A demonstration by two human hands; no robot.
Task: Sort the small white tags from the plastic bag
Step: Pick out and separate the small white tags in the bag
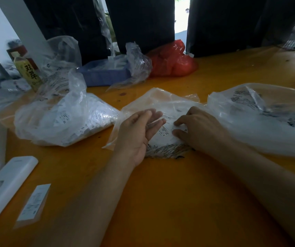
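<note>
Fuller clear bags [66,120] [268,118] flank our work on the orange table [161,193], a white remote [5,186] near its left edge. Mid-table, our left hand [136,134] lies flat-fingered on the crumpled plastic bag [161,107]; our right hand [200,129] pinches small white tags [164,134] inside.

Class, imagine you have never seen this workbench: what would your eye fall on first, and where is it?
First, the two bare hands at the centre: the left hand open, palm turned inward, the right hand pressing curled fingers onto white tags on a clear plastic bag. Then the orange table itself, and the bright red bag at its far edge.
</note>
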